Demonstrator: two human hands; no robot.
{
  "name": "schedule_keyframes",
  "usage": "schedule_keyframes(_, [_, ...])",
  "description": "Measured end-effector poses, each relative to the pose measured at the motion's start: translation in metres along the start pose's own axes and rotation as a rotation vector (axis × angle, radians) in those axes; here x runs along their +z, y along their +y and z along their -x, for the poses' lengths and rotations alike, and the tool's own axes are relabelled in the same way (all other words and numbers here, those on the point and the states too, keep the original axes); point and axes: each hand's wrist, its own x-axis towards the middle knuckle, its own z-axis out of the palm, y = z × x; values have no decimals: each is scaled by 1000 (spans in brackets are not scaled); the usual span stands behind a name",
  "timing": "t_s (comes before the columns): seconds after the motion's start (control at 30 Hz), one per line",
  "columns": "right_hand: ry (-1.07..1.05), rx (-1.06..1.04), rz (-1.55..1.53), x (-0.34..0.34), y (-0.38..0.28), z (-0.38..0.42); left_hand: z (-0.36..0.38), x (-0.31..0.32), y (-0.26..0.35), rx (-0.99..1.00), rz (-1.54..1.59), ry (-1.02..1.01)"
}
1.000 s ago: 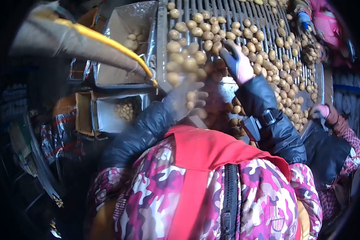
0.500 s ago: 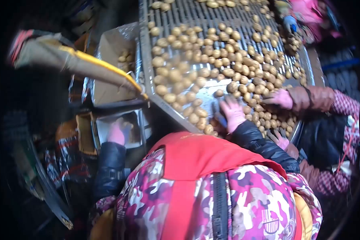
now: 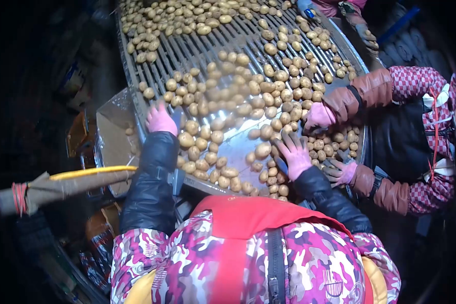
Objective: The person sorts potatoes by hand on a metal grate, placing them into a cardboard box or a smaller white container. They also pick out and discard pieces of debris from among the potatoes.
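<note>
My left hand [image 3: 162,119], in a pink glove, reaches over the left edge of the metal sorting table [image 3: 240,147]. Its fingers are stretched out beside several potatoes [image 3: 188,140], and nothing shows in it. Toward the middle of the table, my right hand [image 3: 296,155], also in a pink glove with darker fingertips, lies with fingers spread. It touches or nearly touches potatoes near a larger potato [image 3: 263,150]. A dense heap of potatoes [image 3: 289,109] spreads beyond and to the right of that hand.
A co-worker's two gloved hands [image 3: 320,117] [image 3: 340,171] work among potatoes at the right. Another person's arm [image 3: 357,25] is at the far right corner. Slatted rollers [image 3: 187,48] carry potatoes at the back. A cardboard box [image 3: 114,126] and a wrapped pole [image 3: 76,187] stand left.
My left hand has moved from above a container at the lower left up to the table's left edge. The view has shifted, and my right hand stays among the potatoes.
</note>
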Motion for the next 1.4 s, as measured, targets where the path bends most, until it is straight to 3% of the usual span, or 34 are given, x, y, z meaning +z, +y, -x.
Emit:
schedule_keyframes(0.07, [46, 115, 43, 28, 8, 32, -31, 7, 6, -64, -40, 30])
schedule_keyframes(0.17, [-103, 274, -165, 37, 15, 51, -70, 37, 5, -106, -55, 22])
schedule_keyframes(0.2, [-213, 270, -121, 22, 10, 38, -69, 42, 7, -84, -37, 24])
schedule_keyframes(0.27, [-22, 108, -82, 24, 16, 28, -59, 44, 22, -56, -5, -34])
schedule_keyframes(0.3, [-37, 113, -14, 11, 13, 9, -51, 42, 27, -49, 5, -57])
schedule_keyframes(0.33, [-9, 46, 21, -2, 11, -9, -39, 56, 22, 120, -45, 41])
schedule_keyframes(0.4, [5, 42, -10, -12, 5, -46, -1, 20, 60, 314, -138, -81])
schedule_keyframes(0.43, [8, 26, -17, -8, 5, -65, 13, 43, 65, 333, -5, -78])
schedule_keyframes(0.5, [-27, -13, 62, 11, 10, -105, 48, -1, 108, 302, -36, -323])
schedule_keyframes(0.53, [7, -40, 32, 1, 7, -122, 56, 4, 112, 301, 36, -315])
schedule_keyframes(0.6, [-76, -72, 90, 0, 22, -164, 76, 9, 122, 469, 5, -364])
schedule_keyframes(0.67, [-198, 47, 23, 10, 48, -206, 84, -2, 137, 676, 260, -607])
schedule_keyframes(0.7, [-100, 89, 77, 11, 58, -214, 112, 15, 130, 876, 39, -369])
schedule_keyframes(0.73, [1, 140, 127, 12, 72, -219, 120, 0, 134, 923, 59, -387])
schedule_keyframes(0.77, [74, 139, 148, 16, 91, -219, 105, -21, 133, 896, 459, -444])
schedule_keyframes(0.8, [148, 151, 169, 19, 106, -217, 86, -5, 127, 879, 517, -411])
schedule_keyframes(0.87, [204, 46, 392, 5, 117, -188, 27, -4, 117, 638, 629, -285])
schedule_keyframes(0.93, [140, 230, 304, 9, 107, -152, -37, -13, 106, 355, 757, -131])
schedule_keyframes(1.0, [160, 226, 144, 1, 78, -109, -104, -2, 69, 256, 219, 192])
schedule_keyframes(1.07, [34, 268, 13, 30, 69, -62, -148, -8, 43, -23, -331, -114])
schedule_keyframes(1.1, [-42, 281, 52, 23, 54, -47, -156, -8, 25, -41, -352, -79])
schedule_keyframes(1.13, [-115, 299, 85, 17, 39, -38, -172, -19, 9, -78, -359, -244])
schedule_keyframes(1.17, [-60, 280, 80, 21, 33, -31, -165, -34, 7, -131, -419, -286])
schedule_keyframes(1.2, [-6, 260, 72, 25, 28, -24, -159, 11, -35, -30, -440, -3])
schedule_keyframes(1.23, [-11, 256, 54, 22, 23, -24, -156, 31, -51, 36, -533, 34])
schedule_keyframes(1.27, [-33, 247, 2, 7, 14, -34, -146, 3, -9, -78, -557, -183])
schedule_keyframes(1.33, [-97, 136, -40, -4, 10, -60, -130, 12, 19, -100, -522, -210])
schedule_keyframes(1.4, [12, -59, -63, 1, 2, -91, -115, 45, 38, -156, -351, -160])
